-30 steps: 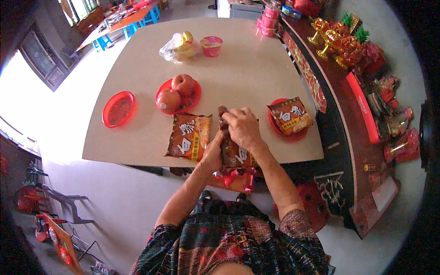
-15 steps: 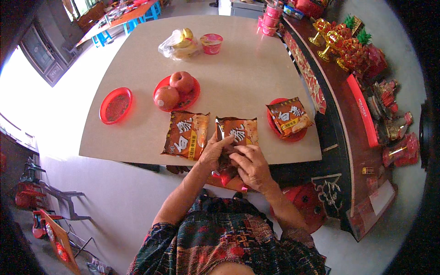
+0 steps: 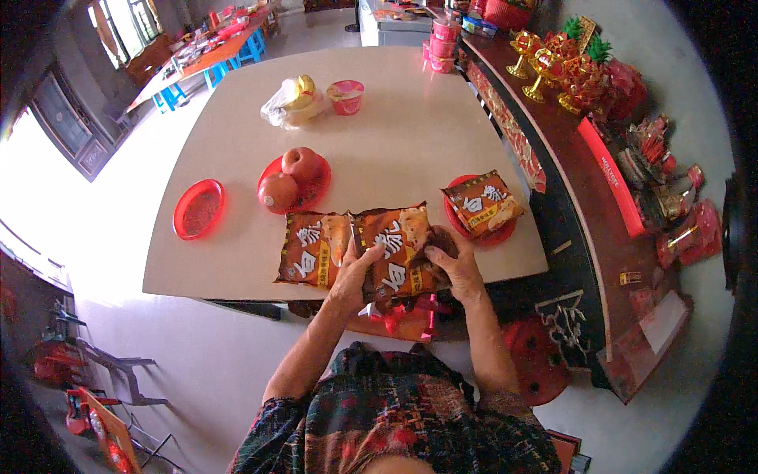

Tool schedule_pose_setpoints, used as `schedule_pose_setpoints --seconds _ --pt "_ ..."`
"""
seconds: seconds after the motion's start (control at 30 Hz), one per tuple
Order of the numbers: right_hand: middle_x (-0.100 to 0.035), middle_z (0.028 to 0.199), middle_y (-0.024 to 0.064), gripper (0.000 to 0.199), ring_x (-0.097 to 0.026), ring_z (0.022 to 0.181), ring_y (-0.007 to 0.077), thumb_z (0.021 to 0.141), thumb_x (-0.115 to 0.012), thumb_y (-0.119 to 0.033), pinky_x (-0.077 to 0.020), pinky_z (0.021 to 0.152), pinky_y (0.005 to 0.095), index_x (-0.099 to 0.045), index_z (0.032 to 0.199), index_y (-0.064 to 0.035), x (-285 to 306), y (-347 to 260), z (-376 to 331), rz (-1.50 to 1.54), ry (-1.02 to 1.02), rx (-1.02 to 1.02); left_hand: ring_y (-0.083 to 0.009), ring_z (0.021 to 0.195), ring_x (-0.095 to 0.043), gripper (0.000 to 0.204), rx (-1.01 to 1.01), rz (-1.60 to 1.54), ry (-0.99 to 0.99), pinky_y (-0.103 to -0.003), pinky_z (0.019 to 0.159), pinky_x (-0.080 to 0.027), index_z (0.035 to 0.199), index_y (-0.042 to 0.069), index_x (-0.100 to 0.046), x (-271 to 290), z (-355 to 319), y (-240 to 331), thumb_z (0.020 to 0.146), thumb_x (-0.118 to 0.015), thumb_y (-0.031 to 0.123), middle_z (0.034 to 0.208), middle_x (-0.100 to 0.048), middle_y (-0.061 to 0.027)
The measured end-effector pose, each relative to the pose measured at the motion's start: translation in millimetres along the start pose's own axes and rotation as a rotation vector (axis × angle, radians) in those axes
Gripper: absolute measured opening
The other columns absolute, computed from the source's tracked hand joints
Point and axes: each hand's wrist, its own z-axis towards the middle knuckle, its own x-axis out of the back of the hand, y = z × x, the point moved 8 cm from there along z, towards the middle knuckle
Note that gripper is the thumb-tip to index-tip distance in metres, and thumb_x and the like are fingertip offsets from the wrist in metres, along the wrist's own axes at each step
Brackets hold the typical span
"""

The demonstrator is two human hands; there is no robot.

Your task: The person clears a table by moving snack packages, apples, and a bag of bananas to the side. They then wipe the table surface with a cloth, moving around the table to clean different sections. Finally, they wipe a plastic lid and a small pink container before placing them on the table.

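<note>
Both my hands hold one brown snack packet [image 3: 397, 245] at the near edge of the beige table [image 3: 395, 126]. My left hand [image 3: 354, 272] grips its left side, fingers over the front. My right hand [image 3: 454, 265] clasps its right side. A second brown packet [image 3: 309, 249] lies flat on the table just left of it, partly under it. A third packet [image 3: 482, 204] rests on a red plate [image 3: 503, 232] to the right.
Two apples [image 3: 290, 178] sit on a red plate; an empty red plate [image 3: 198, 208] lies further left. A clear bag of fruit [image 3: 294, 104] and a pink cup [image 3: 346, 96] stand at the far side. A dark shelf with red and gold ornaments [image 3: 568, 67] runs along the right.
The packet was lifted from the table edge and turned up toward me. My right hand moved from the packet's top to its right side; my left hand now grips its left.
</note>
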Motion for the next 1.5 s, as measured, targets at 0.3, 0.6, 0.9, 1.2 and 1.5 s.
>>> schedule_pose_setpoints --seconds 0.3,0.6,0.9,1.2,1.5 --pt "-0.064 0.097 0.0055 0.039 -0.062 0.080 0.0138 0.074 -0.070 -0.006 -0.0527 0.074 0.0276 -0.058 0.111 -0.0019 -4.7 -45.4 -26.3 0.104 0.139 0.004 -0.0201 0.104 -0.050 0.065 -0.772 0.722 0.377 -0.033 0.084 -0.044 0.126 0.006 -0.040 -4.7 -28.4 59.9 0.075 -0.078 0.016 0.119 -0.049 -0.0082" --pt "-0.060 0.100 0.0191 0.048 -0.058 0.088 0.0393 0.083 -0.064 -0.039 -0.0483 0.079 0.0468 -0.057 0.113 -0.0027 -68.7 -88.9 -63.2 -0.691 0.042 0.789 -0.0223 0.122 -0.040 0.077 -0.539 0.155 -0.143 -0.036 0.104 -0.032 0.145 0.005 -0.016 -57.8 -53.1 34.8 0.088 -0.063 0.026 0.134 -0.039 -0.0118" --pt "-0.056 0.115 0.0175 0.040 -0.052 0.108 0.0342 0.077 -0.058 -0.006 -0.0413 0.093 0.0424 -0.055 0.117 -0.0012 -87.5 -105.8 -22.4 -0.930 -0.081 0.824 -0.0062 0.091 -0.051 0.036 -0.431 -0.167 -0.086 -0.024 0.078 -0.046 0.127 0.008 -0.044 -38.2 -35.4 12.3 0.097 -0.053 0.026 0.103 -0.053 0.0005" --pt "-0.058 0.114 0.0170 0.041 -0.053 0.109 0.0354 0.074 -0.056 -0.009 -0.0381 0.098 0.0454 -0.057 0.115 -0.0040 -82.4 -91.1 20.0 -0.798 -0.211 0.502 -0.0097 0.099 -0.051 0.039 -0.528 0.129 -0.091 -0.026 0.087 -0.044 0.130 0.009 -0.042 -15.2 -17.8 11.8 0.093 -0.055 0.015 0.112 -0.053 -0.0005" --pt "-0.058 0.109 0.0178 0.042 -0.054 0.105 0.0371 0.069 -0.056 -0.009 -0.0379 0.097 0.0478 -0.057 0.110 -0.0041 -124.5 -107.9 3.0 -0.894 -0.425 0.721 -0.0120 0.108 -0.047 0.051 -0.455 0.098 -0.250 -0.029 0.095 -0.040 0.135 0.005 -0.041 -18.1 -30.4 16.6 0.085 -0.050 0.005 0.116 -0.054 -0.0026"
